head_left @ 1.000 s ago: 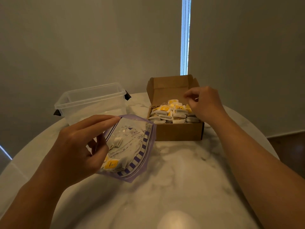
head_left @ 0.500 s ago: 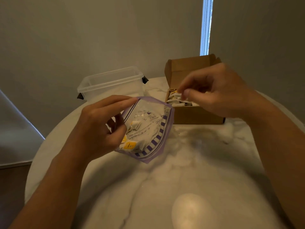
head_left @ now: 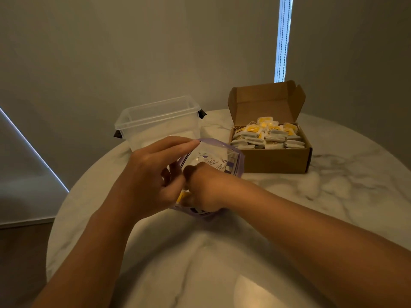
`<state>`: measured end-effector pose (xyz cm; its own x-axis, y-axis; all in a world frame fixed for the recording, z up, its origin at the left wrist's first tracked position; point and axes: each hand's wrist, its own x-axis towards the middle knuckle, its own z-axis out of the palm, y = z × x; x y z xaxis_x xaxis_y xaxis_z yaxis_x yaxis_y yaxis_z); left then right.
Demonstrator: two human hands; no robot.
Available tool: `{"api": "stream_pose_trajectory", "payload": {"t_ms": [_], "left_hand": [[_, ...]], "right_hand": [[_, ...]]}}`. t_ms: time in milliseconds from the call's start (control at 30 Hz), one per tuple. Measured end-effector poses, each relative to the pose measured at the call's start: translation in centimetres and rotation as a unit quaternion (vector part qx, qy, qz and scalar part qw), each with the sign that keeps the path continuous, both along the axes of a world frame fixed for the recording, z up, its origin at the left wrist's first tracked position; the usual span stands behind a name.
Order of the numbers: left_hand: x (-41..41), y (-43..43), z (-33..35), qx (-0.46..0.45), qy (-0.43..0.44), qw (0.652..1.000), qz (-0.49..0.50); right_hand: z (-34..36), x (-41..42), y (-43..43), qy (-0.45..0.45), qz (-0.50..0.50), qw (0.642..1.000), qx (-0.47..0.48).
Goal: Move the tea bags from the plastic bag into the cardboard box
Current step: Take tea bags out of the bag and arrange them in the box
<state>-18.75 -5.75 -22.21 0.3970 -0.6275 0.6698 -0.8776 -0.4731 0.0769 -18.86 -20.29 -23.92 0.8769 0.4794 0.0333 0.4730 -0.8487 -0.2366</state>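
Observation:
A clear plastic bag [head_left: 219, 156] with purple trim stands open at the middle of the round marble table [head_left: 333, 196]. My left hand [head_left: 146, 174] pinches the bag's left rim, its forefinger stretched along the top edge. My right hand [head_left: 206, 187] is plunged into the bag's mouth with its fingertips hidden; a yellow tea-bag tag [head_left: 180, 196] shows just beside them. Behind and to the right sits the brown cardboard box [head_left: 275, 158], lid flipped up, filled with several white tea bags [head_left: 266, 135] with yellow tags.
An empty clear plastic tub [head_left: 155, 121] with black clips stands at the table's back left, just behind the bag. The table edge curves round on the left, with floor below. A wall and a bright strip of window rise behind the box.
My right hand has left the cardboard box, swung back to the left and gone down into the plastic bag. My left hand keeps its hold on the bag's rim.

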Motion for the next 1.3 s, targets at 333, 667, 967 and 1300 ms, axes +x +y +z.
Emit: {"api": "stream_pose_trajectory", "payload": {"t_ms": [333,667,967,1300], "left_hand": [[0.1,0.1,0.0,0.01,0.003,1.0,0.004],[0.1,0.2,0.1,0.004,0.001,1.0,0.012],[0.6,0.6,0.1,0.011,-0.001,1.0,-0.001],[0.9,0.5,0.0,0.0,-0.006,1.0,-0.011]], "right_hand": [[-0.8,0.0,-0.1,0.034,-0.046,0.997,0.048],[-0.1,-2.3,-2.1,-0.004,-0.042,0.984,0.176],[4.2,-3.4,-7.8,0.061,-0.021,0.935,0.348],[5.0,2.0,-18.7,-0.158,-0.252,0.893,0.338]]}}
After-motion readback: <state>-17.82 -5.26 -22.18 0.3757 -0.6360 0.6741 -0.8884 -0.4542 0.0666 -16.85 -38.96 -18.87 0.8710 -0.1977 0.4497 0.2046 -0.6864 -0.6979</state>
